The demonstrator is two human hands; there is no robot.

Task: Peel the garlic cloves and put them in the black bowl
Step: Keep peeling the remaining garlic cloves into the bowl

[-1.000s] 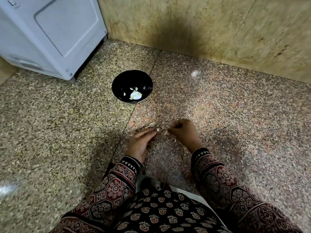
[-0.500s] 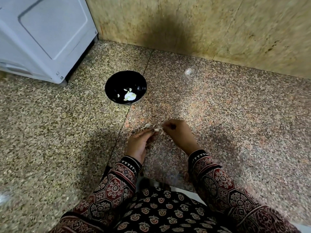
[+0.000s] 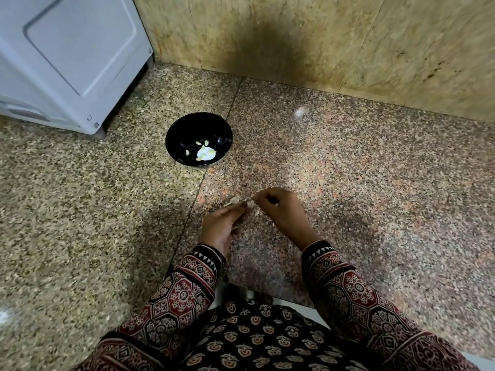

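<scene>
While the left hand (image 3: 223, 226) pinches what appears to be a garlic clove (image 3: 246, 205) at centre frame, the right hand (image 3: 281, 210), pinching its skin (image 3: 251, 201), must pull steadily toward frame right.

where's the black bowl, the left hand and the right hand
black bowl (image 3: 178, 135): head view, bare inner wall on its left side.
left hand (image 3: 221, 223): head view, middle of the hand.
right hand (image 3: 281, 210): head view, back of the hand.
</scene>
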